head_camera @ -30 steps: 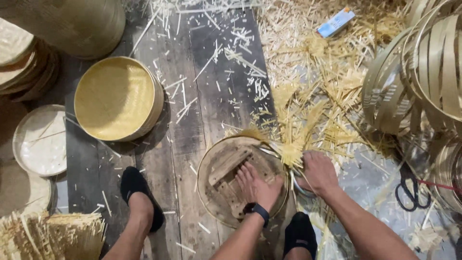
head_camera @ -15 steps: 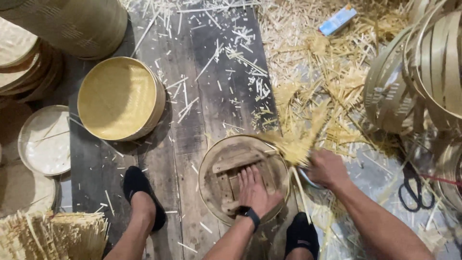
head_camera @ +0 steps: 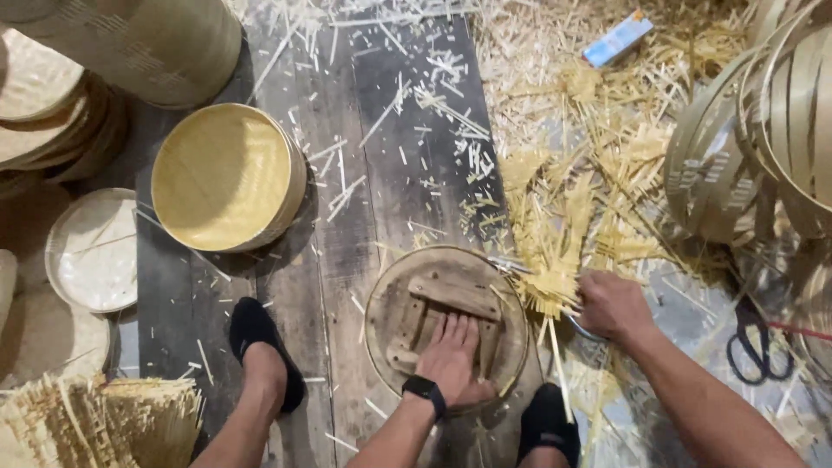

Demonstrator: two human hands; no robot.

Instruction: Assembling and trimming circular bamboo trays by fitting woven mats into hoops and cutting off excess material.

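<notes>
Head view showed the left hand [head_camera: 455,360] pressed flat, fingers spread, on the wooden block [head_camera: 451,299] inside a round bamboo frame [head_camera: 381,295] on the floor planks [head_camera: 347,217], between two black-socked feet. The right hand [head_camera: 614,305] was closed around what seemed a tool handle, its tip at the frame's right rim amid a bunch of yellow strips [head_camera: 550,286]. A slip there could have driven it toward the left fingers, or let the frame skid on the loose slivers. Room was tight rightward, against hoops [head_camera: 763,147] and scissors [head_camera: 752,342]; bare planks lay open ahead, a finished basket [head_camera: 225,178] farther left.
</notes>
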